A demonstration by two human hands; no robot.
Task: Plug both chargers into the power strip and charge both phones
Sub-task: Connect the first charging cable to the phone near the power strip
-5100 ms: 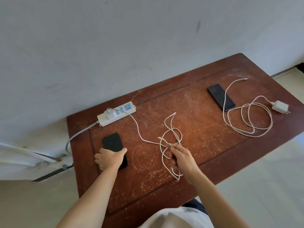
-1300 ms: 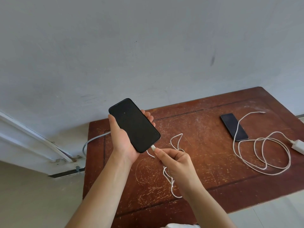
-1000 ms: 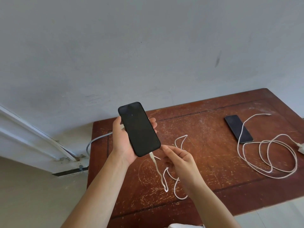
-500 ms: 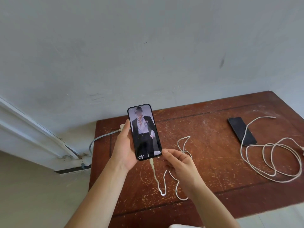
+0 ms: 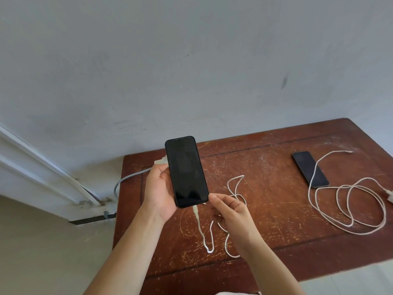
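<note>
My left hand [image 5: 157,192] holds a black phone [image 5: 186,171] upright above the table, its screen dark. A white cable [image 5: 201,229] is plugged into the phone's bottom edge and hangs down to the table. My right hand [image 5: 231,211] is just right of the phone's lower corner, fingers loosely curled near the cable; whether it pinches the cable is unclear. The white power strip [image 5: 160,161] is mostly hidden behind the phone. A second black phone [image 5: 310,169] lies at the right of the table beside a loose coiled white cable [image 5: 348,201] and its charger [image 5: 389,199].
The worn brown wooden table [image 5: 265,209] stands against a grey wall [image 5: 191,60]. The strip's grey cord [image 5: 127,179] drops off the table's left edge toward the floor. A white frame [image 5: 42,162] runs along the wall at left.
The cable end went into the held phone, the screen lit with a picture, and it is now dark again. My right hand let go of the plug and drifted slightly right.
</note>
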